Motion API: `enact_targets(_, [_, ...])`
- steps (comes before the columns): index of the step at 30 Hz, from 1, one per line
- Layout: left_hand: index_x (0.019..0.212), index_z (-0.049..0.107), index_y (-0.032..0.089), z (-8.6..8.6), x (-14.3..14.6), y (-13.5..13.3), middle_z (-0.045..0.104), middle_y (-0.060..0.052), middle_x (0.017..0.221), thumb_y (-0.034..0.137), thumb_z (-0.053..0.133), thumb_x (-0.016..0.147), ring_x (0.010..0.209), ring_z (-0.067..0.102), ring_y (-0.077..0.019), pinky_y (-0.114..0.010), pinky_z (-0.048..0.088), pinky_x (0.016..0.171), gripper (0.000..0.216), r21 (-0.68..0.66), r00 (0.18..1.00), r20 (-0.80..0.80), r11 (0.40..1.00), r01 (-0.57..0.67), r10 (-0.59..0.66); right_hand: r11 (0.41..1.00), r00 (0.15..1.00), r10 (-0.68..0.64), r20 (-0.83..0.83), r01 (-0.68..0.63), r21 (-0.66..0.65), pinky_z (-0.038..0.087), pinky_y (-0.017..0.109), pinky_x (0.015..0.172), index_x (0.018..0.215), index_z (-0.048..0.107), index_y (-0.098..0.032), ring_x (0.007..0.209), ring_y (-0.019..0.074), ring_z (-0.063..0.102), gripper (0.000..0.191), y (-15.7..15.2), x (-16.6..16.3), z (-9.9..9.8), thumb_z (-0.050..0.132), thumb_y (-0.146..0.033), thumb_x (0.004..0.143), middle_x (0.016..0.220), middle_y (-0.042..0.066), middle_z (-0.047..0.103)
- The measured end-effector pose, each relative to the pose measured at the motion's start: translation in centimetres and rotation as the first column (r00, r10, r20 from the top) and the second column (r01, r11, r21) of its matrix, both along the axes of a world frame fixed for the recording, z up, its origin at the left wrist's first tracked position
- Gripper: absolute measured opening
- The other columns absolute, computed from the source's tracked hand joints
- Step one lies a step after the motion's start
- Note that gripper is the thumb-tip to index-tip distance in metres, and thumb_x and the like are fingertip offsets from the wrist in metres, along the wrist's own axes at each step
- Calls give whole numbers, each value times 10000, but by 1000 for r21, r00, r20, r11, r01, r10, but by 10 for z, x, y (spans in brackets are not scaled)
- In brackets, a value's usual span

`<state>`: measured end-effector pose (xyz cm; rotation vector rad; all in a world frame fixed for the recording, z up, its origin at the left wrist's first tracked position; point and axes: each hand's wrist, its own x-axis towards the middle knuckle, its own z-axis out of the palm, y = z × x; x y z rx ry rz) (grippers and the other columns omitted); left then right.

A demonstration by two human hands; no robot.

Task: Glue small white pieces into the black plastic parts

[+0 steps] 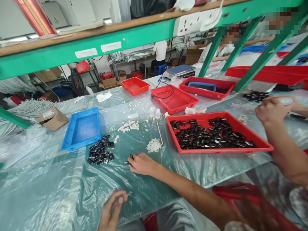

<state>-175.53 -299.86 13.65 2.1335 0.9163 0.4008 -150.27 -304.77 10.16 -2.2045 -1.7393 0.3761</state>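
Observation:
My right hand [143,164] is closed over the middle of the plastic-covered table, with dark bits of a small black part [131,157] showing at its fingertips. To its left lies a loose pile of glossy black parts [100,150]. A heap of tiny white pieces [154,145] is just beyond this hand, and larger white pieces [128,126] lie farther back. Lower down, near the front edge, my left hand [113,207] hovers with thumb and fingers bent and a gap between them; nothing shows in it.
A red tray [220,150] full of black parts stands right of my arm. A blue tray [81,145] is on the left. Red trays [173,102], a scale [180,71] and a thin stick [159,133] lie farther back. Another person's hand [273,110] works at right. A green shelf beam [134,37] crosses above.

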Motion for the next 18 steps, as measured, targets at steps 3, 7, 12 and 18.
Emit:
enact_targets(3, [1026,819,365,-21,22,59,895,-51,975,850,554,1048,984,891,-394,-540,760,941,554,-100,995,103,995,-1,12,991,992,123,16,-122,-49,562,348,780,1249,810,-175,871,243,757,229,24,-7,-5,746,-312,1077,1329,189,800])
enact_targets(7, [1139,807,302,-51,80,110,881,-101,1085,663,561,1127,1068,874,-360,-486,725,978,437,4,971,194,990,141,-139,972,975,221,-17,-222,-82,561,348,762,1297,841,-215,862,236,756,361,29,10,-9,871,-425,1005,1352,158,770])
enact_targets(12, [1222,791,260,-91,109,115,815,-146,1270,565,465,1178,1251,798,-335,-522,678,1125,449,98,942,208,964,246,-262,964,962,255,-99,-261,-50,559,329,800,1325,836,-277,971,230,772,362,21,29,-19,833,-500,1040,1301,88,771])
enact_targets(18, [1325,763,293,-101,101,111,793,-116,1418,529,407,1222,1362,766,-310,-475,667,1158,440,-18,938,208,958,286,-276,967,953,243,-182,-223,125,572,325,818,1358,777,-234,1025,232,792,310,20,32,-35,682,-437,1143,1254,88,819])
